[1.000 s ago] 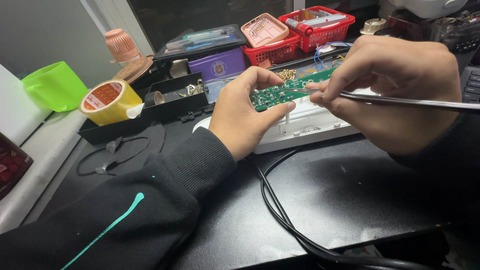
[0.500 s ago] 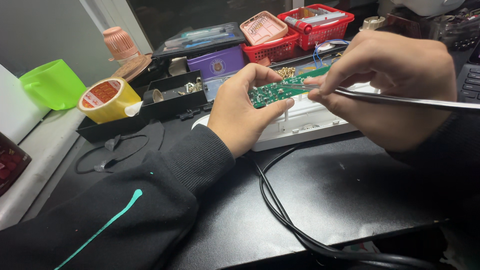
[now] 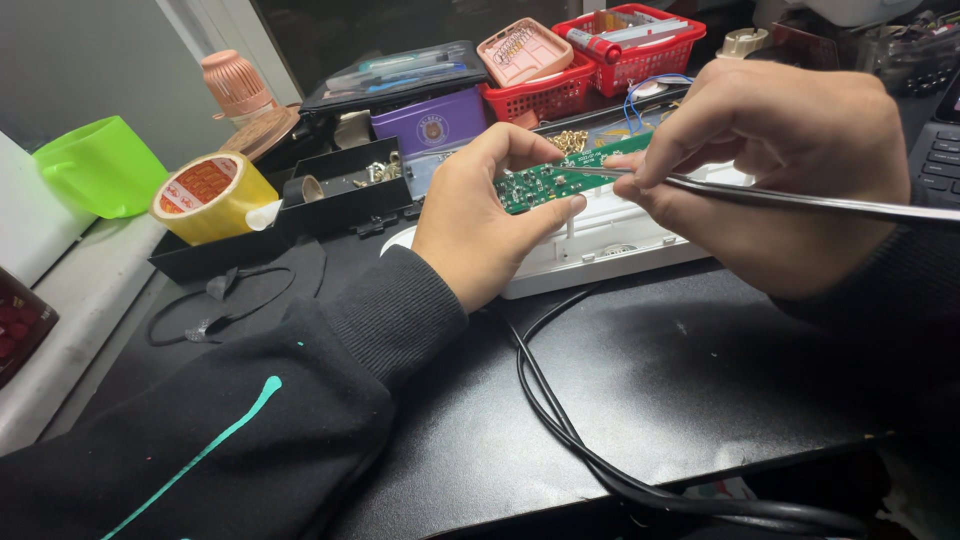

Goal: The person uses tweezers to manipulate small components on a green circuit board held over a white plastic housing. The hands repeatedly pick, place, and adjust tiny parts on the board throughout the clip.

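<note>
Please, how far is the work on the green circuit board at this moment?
Done: the circuit board is lifted above the white casing. In hand: the left hand grips it while the right hand puts a thin metal tool to its top. Left: board not set in the casing.

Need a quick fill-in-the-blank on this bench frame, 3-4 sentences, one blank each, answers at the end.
1. The left hand holds a small circuit board whose colour is ____.
2. The right hand holds a thin metal tool whose tip meets the ____.
3. The roll of tape at the left is coloured ____.
4. The two plastic baskets at the back are coloured ____.

Missing words: green; circuit board; yellow; red
</note>
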